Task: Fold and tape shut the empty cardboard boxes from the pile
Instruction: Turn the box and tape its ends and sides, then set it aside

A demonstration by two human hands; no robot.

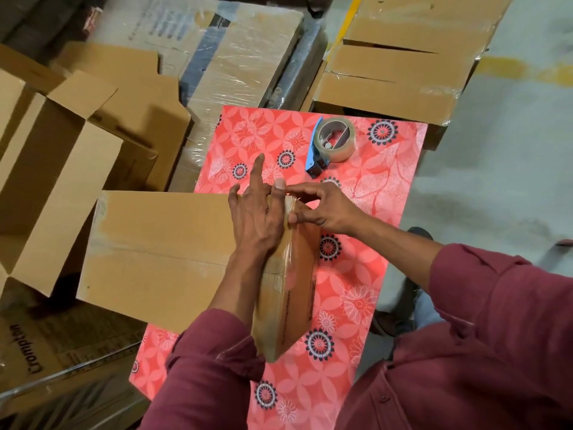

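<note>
Left hand [259, 217] is lying flat, fingers straight, pressing the box [173, 252] at frame centre on the bench [366, 193], right hand [319, 209] is pinching tape at its far corner; seam is running toward the viewer, tape dispenser [331, 144] sitting beyond, nearer the right hand.

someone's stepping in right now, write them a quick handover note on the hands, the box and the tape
Left hand: lies flat on top of the cardboard box, fingers mostly straight, pressing at its far right edge.
Right hand: fingers curled, pinching the clear tape at the box's far right corner.
Box sits on the red floral table, flaps closed, tape visible along its right edge.
Tape dispenser lies on the table beyond the hands, untouched.
Done: this box folded, tape strip laid.
Left: smooth the tape end down; an open box waits at left.
</note>
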